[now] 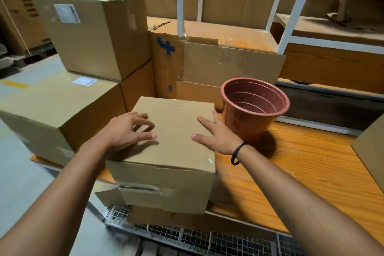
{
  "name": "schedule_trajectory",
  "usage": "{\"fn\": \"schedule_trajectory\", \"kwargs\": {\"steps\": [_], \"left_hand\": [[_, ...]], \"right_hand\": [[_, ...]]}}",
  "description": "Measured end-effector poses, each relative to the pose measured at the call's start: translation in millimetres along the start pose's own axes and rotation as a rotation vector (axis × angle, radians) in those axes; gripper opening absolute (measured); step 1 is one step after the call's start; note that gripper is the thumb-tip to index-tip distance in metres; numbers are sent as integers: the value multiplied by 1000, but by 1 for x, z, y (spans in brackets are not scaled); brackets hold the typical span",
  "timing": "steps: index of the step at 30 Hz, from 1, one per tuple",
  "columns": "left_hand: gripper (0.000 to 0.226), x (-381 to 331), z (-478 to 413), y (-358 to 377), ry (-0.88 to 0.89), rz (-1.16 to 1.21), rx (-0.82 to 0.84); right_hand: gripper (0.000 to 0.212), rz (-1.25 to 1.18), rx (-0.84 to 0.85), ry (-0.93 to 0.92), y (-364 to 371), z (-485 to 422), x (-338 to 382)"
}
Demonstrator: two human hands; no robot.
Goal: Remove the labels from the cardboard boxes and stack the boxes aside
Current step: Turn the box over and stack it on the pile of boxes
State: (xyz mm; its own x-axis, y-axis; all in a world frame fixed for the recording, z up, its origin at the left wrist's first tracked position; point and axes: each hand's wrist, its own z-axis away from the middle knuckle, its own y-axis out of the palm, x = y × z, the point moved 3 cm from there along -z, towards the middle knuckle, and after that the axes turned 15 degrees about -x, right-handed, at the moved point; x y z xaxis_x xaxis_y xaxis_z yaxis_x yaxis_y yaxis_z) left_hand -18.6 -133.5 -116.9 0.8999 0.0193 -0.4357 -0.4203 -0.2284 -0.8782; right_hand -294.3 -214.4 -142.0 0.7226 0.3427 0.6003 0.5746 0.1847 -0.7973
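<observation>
Both hands lie on a small box (174, 131) on the table (301, 172): left hand (126, 129) fingers spread, right hand (216, 133) flat (black wristband (236, 154)); a pot (253, 108) stands beside.

Upper left: white label (67, 13) on stacked box (97, 43), print illegible | left centre: second label (84, 81) on lower box (52, 102), barcode-like bars, unreadable | centre: blue marker sign (166, 46) on cardboard sheet (166, 68), resembles a 4, uncertain | far-left cartons (20, 10): dark print, blurred.
</observation>
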Motion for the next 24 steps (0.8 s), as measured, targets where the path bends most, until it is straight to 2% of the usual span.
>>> {"fn": "schedule_trajectory", "kwargs": {"steps": [2, 4, 7, 9, 12, 15, 17, 19, 20, 24], "left_hand": [[72, 14, 26, -7, -8, 168, 5], [82, 23, 46, -6, 49, 214, -11], [98, 28, 59, 2, 97, 215, -66], [102, 27, 61, 4, 106, 249, -98], [104, 29, 61, 5, 128, 250, -120], [100, 32, 62, 8, 133, 254, -161], [85, 35, 73, 15, 147, 344, -352], [74, 53, 92, 31, 78, 490, -598], [72, 63, 103, 42, 13, 557, -668], [86, 69, 124, 73, -181, 640, -638]], "right_hand": [[78, 21, 10, 2, -1, 3, 2], [77, 23, -22, 23, 0, 5, 1], [61, -45, -225, 12, -1, 16, 7], [55, -181, -328, 0, -1, 36, 14], [74, -269, -355, -83, 7, 79, 19], [76, -99, -314, -149, 29, 105, 17], [71, -41, -378, -138, 39, 106, 17], [69, -67, -418, -133, 41, 103, 18], [68, -79, -423, -135, 41, 101, 17], [65, -114, -416, -155, 34, 91, 15]]}}
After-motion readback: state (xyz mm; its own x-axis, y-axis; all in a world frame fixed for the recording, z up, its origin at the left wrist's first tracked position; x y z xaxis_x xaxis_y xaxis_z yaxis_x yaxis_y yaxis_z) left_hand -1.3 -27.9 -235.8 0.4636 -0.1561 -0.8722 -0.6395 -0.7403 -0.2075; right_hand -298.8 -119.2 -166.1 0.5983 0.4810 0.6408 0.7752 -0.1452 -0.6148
